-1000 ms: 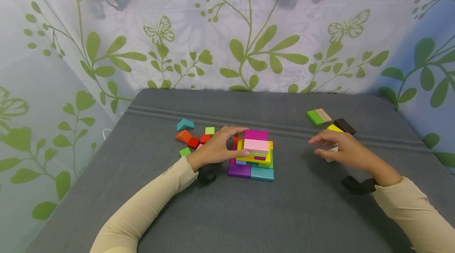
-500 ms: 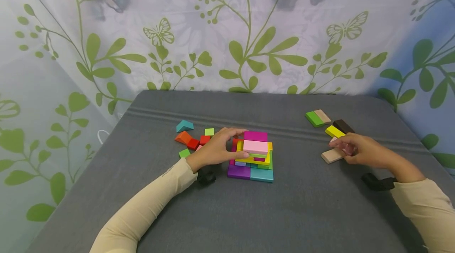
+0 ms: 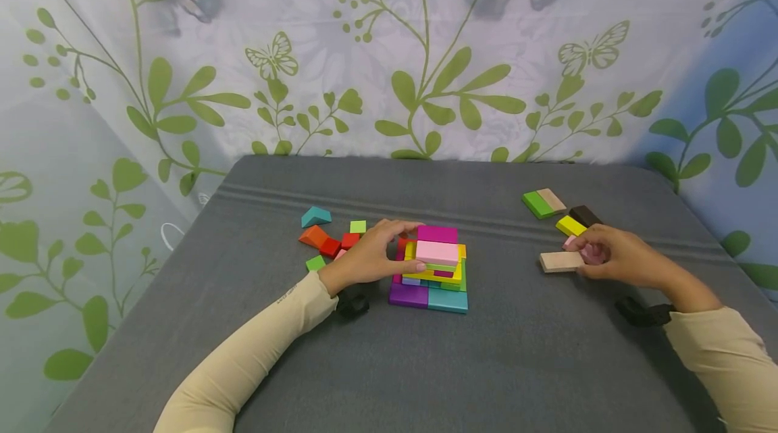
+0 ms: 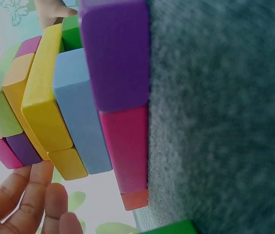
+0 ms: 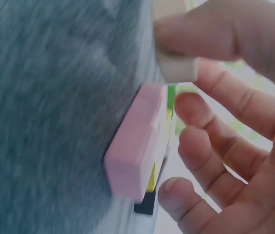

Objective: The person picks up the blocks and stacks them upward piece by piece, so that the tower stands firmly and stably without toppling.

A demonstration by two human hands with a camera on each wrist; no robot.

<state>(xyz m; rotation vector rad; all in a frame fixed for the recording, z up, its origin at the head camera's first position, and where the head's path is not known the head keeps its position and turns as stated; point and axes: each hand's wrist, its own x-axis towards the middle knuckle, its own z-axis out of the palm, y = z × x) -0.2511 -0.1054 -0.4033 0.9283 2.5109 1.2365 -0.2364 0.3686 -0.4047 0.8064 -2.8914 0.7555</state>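
Note:
In the head view a layered stack of coloured wooden blocks (image 3: 437, 254) stands mid-table, purple and teal blocks at its base front. My left hand (image 3: 379, 250) holds the stack's upper part, thumb at the front by the pale pink block and fingers behind. In the left wrist view, fingertips (image 4: 42, 170) touch the magenta and purple end blocks. On the right, my right hand (image 3: 632, 261) pinches one end of a plain wooden block (image 3: 560, 262) between thumb and fingers. A pink block (image 5: 132, 141) lies beneath that hand, partly hidden in the head view.
Left of the stack lie several small blocks, including a teal one (image 3: 316, 217), an orange one (image 3: 313, 237) and a red one (image 3: 350, 240). Back right are a yellow block (image 3: 571, 225), a dark brown block (image 3: 585, 215) and a green block (image 3: 537, 205) beside a plain one.
My right hand has moved right and down to the plain wooden block and taken hold of it; the block has turned and shifted slightly left. My left hand stays at the stack.

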